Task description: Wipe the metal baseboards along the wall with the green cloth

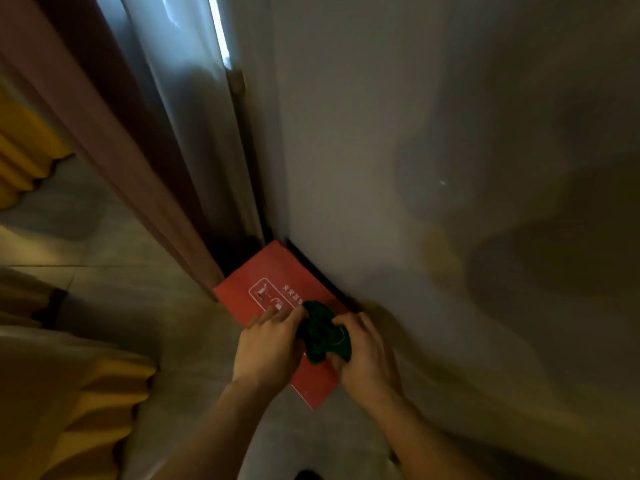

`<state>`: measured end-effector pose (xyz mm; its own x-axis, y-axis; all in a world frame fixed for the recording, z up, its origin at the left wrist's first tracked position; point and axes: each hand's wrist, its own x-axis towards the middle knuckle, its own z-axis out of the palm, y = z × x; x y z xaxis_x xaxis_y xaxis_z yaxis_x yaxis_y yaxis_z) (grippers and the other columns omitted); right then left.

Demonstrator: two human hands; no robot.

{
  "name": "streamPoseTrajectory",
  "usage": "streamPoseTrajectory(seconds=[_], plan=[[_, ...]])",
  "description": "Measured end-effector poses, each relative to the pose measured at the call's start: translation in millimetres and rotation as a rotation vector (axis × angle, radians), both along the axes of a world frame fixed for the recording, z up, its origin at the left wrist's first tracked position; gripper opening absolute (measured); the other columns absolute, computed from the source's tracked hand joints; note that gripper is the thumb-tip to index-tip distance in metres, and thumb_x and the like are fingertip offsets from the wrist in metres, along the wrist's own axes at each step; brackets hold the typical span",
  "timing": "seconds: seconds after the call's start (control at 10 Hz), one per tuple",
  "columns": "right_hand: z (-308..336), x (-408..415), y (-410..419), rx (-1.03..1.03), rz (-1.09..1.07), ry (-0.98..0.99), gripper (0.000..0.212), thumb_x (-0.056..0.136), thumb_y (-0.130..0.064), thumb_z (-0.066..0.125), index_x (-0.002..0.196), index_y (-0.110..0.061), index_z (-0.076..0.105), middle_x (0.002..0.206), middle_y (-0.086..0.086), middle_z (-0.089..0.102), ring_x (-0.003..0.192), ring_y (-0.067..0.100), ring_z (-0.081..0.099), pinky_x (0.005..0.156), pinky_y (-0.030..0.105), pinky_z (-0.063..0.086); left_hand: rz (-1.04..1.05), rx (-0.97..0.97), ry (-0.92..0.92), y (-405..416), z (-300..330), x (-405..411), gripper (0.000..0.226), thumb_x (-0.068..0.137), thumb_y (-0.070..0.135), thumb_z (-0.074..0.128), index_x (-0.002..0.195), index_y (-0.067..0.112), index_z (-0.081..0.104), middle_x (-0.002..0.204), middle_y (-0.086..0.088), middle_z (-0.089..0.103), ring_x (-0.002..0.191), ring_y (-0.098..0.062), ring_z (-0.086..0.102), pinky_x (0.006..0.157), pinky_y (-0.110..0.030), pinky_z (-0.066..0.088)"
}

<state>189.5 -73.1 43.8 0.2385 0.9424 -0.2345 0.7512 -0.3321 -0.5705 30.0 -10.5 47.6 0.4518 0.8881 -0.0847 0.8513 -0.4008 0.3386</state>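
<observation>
cloth look: green cloth (323, 336), dark green, crumpled into one wrinkled wad, no flat edge showing
cloth position: held between both hands, above the near half of a red box (277, 292), just beside the wall (450, 168)
left hand (266, 348): fingers curled, tips pinching the cloth's left side
right hand (367, 355): fingers closed round the cloth's right side, thumb tucked under the wad
baseboard (322, 278): dark strip at the wall's foot, running behind the red box; only a short stretch visible, finish too dim to tell, cloth not touching it
red box: flat red top with white pictograms and white print, lying on the floor (138, 289) in the corner, long side against the baseboard
counts: 1 cloth, 2 hands, 2 bare forearms, 1 red box, 1 visible baseboard run
surroundings: pale curtain (194, 116) and brown frame (114, 143) left of the wall corner; yellow ribbed padding (24, 157) at left edge, a second piece at lower left
lighting: dim, motion blur, fine detail unreadable
</observation>
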Motion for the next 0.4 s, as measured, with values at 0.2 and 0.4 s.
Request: streamPoseTrajectory(seconds=[0.2,0.4], plan=[[-48,6,18,-0.021,0.087,0.009,0.071,0.084,-0.023,0.074,0.145,-0.030,0.039,0.151,-0.002,0.034,0.138,0.020,0.035,0.105,0.035,0.044,0.062,-0.083,0.115,13,-57,2,0.051,0.091,0.032,0.063,0.139,0.030,0.043,0.137,0.004,0.057,0.120,-0.022,0.054,0.098,-0.038,0.043],[-72,15,5,-0.243,0.240,-0.097,0.078,0.091,-0.033,0.063,0.155,-0.034,0.017,0.164,-0.001,0.010,0.146,0.026,0.021,0.112,0.036,0.034,-0.065,-0.270,0.266,-1,-85,-1,0.090,0.094,0.051,0.057,0.158,0.035,-0.004,0.169,0.001,0.001,0.154,-0.023,0.005,0.125,-0.044,0.009]])
